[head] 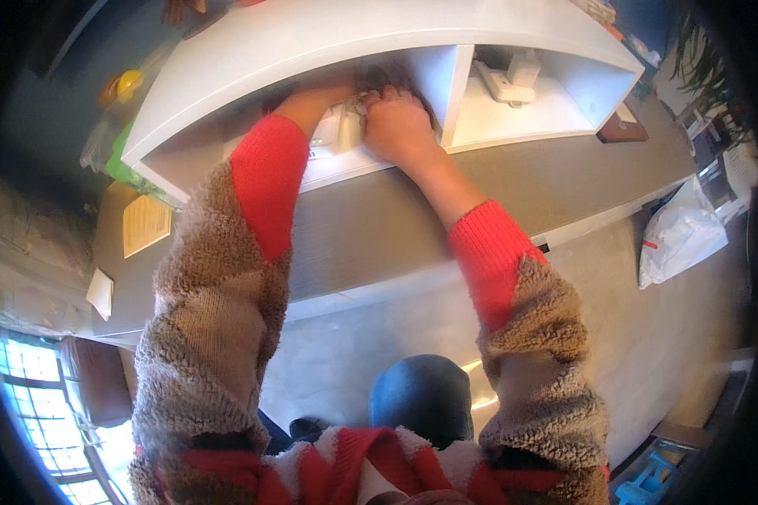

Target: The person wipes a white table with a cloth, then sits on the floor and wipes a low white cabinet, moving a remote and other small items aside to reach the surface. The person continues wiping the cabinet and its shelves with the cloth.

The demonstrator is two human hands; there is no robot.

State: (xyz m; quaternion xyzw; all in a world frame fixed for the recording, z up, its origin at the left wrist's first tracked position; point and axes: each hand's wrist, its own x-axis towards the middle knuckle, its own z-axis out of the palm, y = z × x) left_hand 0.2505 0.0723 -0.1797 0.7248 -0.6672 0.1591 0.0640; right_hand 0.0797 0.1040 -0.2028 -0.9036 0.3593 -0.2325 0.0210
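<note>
Both my hands reach into the left compartment of a low white shelf unit (379, 35). My right hand (398, 123) lies with bent fingers on something pale and crumpled at the compartment's mouth; its fingertips are blurred, so I cannot tell whether it grips. Deeper in, my left hand (335, 95) is partly hidden by shadow and its own wrist. Between the hands, just below them, stands a white box-like device (328, 136) with small green lights. Dark, unclear items lie behind my fingers.
The right compartment holds a white power strip (505, 88) with a white adapter (523, 68). The unit stands on a grey-brown cabinet top (366, 221). Papers (146, 226) lie at left. A white plastic bag (682, 233) is at right, and a dark brown object (622, 126) lies beside the unit.
</note>
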